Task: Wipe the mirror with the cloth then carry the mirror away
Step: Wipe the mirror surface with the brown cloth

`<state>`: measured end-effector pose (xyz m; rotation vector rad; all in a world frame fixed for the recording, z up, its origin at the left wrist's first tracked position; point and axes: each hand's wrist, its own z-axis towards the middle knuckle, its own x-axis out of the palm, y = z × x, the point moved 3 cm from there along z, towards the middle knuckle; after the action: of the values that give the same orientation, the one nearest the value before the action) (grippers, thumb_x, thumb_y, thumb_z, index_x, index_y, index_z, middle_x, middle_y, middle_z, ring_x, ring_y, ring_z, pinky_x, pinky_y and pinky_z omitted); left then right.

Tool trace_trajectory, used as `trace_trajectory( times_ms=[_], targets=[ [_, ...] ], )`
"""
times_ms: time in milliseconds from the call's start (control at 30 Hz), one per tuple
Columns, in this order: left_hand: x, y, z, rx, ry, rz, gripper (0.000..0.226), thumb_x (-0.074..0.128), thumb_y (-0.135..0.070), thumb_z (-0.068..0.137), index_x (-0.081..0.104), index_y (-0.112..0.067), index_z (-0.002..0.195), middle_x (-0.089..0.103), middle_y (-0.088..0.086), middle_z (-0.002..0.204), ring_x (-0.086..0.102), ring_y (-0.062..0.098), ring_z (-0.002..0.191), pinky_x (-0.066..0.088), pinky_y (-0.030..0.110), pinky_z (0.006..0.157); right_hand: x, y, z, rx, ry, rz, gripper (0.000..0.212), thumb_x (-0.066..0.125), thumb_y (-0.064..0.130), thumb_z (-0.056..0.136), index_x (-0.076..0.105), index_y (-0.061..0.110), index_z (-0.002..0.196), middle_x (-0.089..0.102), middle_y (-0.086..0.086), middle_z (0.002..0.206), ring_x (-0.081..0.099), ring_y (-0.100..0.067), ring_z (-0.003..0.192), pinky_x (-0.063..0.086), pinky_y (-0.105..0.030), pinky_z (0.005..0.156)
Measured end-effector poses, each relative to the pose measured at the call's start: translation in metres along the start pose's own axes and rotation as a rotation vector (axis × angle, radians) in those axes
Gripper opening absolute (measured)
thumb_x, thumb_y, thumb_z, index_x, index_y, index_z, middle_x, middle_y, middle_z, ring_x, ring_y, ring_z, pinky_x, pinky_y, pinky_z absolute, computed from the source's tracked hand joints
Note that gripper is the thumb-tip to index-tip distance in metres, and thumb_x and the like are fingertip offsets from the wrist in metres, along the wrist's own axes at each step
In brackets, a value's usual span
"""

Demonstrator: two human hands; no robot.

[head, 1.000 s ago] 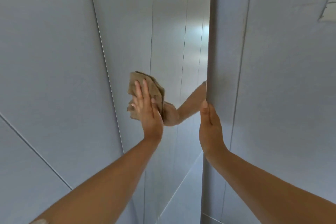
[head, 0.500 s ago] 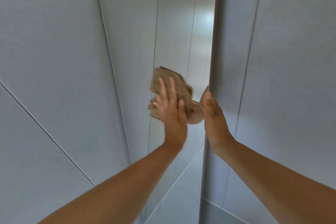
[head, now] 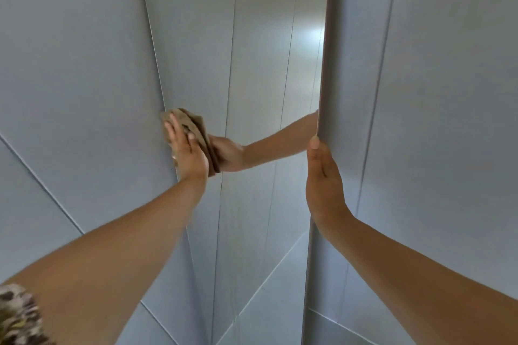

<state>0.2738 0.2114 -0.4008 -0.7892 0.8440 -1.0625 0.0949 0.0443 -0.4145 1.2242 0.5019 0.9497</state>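
A tall mirror (head: 260,59) stands upright in front of me, reflecting grey panelled walls and my left arm. My left hand (head: 188,152) presses a crumpled brown cloth (head: 193,123) flat against the glass at the mirror's left edge. My right hand (head: 322,179) grips the mirror's right edge, thumb on the front side and fingers hidden behind the thin dark frame (head: 325,70). The mirror's top and bottom are out of view.
Grey panelled walls (head: 70,64) with thin seams flank the mirror on both sides, and the right wall (head: 434,92) sits close behind it. A patterned sleeve (head: 16,319) shows at the bottom left corner.
My left hand has swept the cloth from near the mirror's right edge across to its left edge. My right hand has stayed on the right edge.
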Motion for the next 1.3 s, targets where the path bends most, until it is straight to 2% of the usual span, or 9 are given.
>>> trace_trajectory(
  times_ms=[133, 233, 300, 433, 600, 800, 1000, 1200, 1300],
  targets=[
    [0.007, 0.004, -0.006, -0.003, -0.097, -0.016, 0.053, 0.026, -0.017, 0.107, 0.009, -0.024, 0.157, 0.001, -0.003, 0.167, 0.007, 0.015, 0.153, 0.001, 0.036, 0.122, -0.002, -0.026, -0.015, -0.072, -0.064, -0.029, 0.021, 0.033, 0.044, 0.101, 0.054, 0.045, 0.097, 0.053, 0.047, 0.094, 0.045, 0.034, 0.089, 0.029, 0.010, 0.072],
    [0.025, -0.007, -0.052, 0.242, -0.065, -0.032, 0.051, 0.028, -0.020, 0.108, 0.015, -0.026, 0.156, 0.005, -0.003, 0.167, 0.008, 0.017, 0.153, -0.005, 0.050, 0.121, 0.001, -0.045, -0.025, -0.229, -0.211, -0.129, 0.035, 0.033, 0.037, 0.103, 0.058, 0.013, 0.098, 0.064, 0.018, 0.099, 0.056, 0.001, 0.086, 0.042, -0.015, 0.069],
    [0.036, -0.011, -0.090, 0.448, 0.034, -0.005, 0.049, 0.028, -0.022, 0.107, 0.020, -0.023, 0.156, 0.007, -0.001, 0.167, 0.004, 0.020, 0.154, -0.008, 0.050, 0.122, 0.004, -0.049, -0.026, -0.310, -0.281, -0.204, 0.037, 0.032, 0.037, 0.102, 0.052, 0.008, 0.091, 0.057, 0.003, 0.072, 0.051, -0.006, 0.065, 0.040, -0.025, 0.059],
    [0.054, -0.002, -0.153, 0.805, 0.243, 0.098, 0.051, 0.023, -0.030, 0.103, 0.027, -0.024, 0.154, 0.008, -0.004, 0.165, 0.003, 0.023, 0.154, -0.012, 0.048, 0.122, 0.005, -0.057, -0.023, -0.417, -0.322, -0.262, 0.036, 0.029, 0.039, 0.102, 0.049, 0.010, 0.090, 0.054, 0.010, 0.069, 0.053, -0.002, 0.060, 0.043, -0.023, 0.056],
    [0.051, 0.015, -0.140, 0.996, 0.242, 0.145, 0.048, 0.029, -0.025, 0.104, 0.029, -0.027, 0.152, 0.014, -0.003, 0.165, 0.011, 0.025, 0.154, -0.006, 0.048, 0.124, 0.003, -0.071, -0.028, -0.486, -0.364, -0.242, 0.035, 0.028, 0.040, 0.102, 0.048, 0.014, 0.090, 0.053, 0.010, 0.066, 0.053, 0.000, 0.059, 0.041, -0.013, 0.052],
    [0.001, 0.098, -0.047, 0.296, -0.066, 0.050, 0.050, 0.026, -0.026, 0.108, 0.013, -0.028, 0.156, 0.007, -0.003, 0.167, 0.009, 0.022, 0.154, 0.001, 0.053, 0.122, 0.003, -0.092, -0.035, -0.522, -0.453, -0.296, 0.037, 0.024, 0.042, 0.102, 0.047, 0.016, 0.090, 0.037, 0.010, 0.055, 0.037, -0.008, 0.046, 0.034, -0.029, 0.047],
    [0.005, 0.110, -0.058, 0.155, -0.072, 0.059, 0.053, 0.025, -0.028, 0.108, 0.007, -0.031, 0.157, 0.001, -0.002, 0.167, 0.010, 0.026, 0.153, 0.001, 0.051, 0.122, -0.002, -0.123, -0.052, -0.532, -0.427, -0.287, 0.039, 0.023, 0.044, 0.101, 0.046, 0.015, 0.090, 0.038, 0.009, 0.056, 0.039, -0.007, 0.047, 0.036, -0.028, 0.047],
    [0.049, 0.068, -0.169, 0.776, 0.109, 0.116, 0.051, 0.027, -0.027, 0.106, 0.019, -0.028, 0.156, 0.006, -0.004, 0.167, 0.000, 0.022, 0.154, -0.009, 0.049, 0.122, -0.006, -0.132, -0.053, -0.519, -0.399, -0.235, 0.036, 0.026, 0.044, 0.102, 0.045, 0.019, 0.084, 0.045, 0.009, 0.059, 0.046, -0.001, 0.054, 0.031, -0.029, 0.050],
    [0.058, 0.072, -0.202, 0.999, 0.249, 0.151, 0.051, 0.026, -0.031, 0.105, 0.021, -0.031, 0.155, 0.008, -0.007, 0.166, 0.001, 0.019, 0.154, -0.012, 0.045, 0.122, -0.005, -0.134, -0.052, -0.498, -0.353, -0.204, 0.037, 0.026, 0.047, 0.101, 0.053, 0.024, 0.092, 0.055, 0.017, 0.072, 0.056, 0.007, 0.066, 0.040, -0.013, 0.055]
  ],
)
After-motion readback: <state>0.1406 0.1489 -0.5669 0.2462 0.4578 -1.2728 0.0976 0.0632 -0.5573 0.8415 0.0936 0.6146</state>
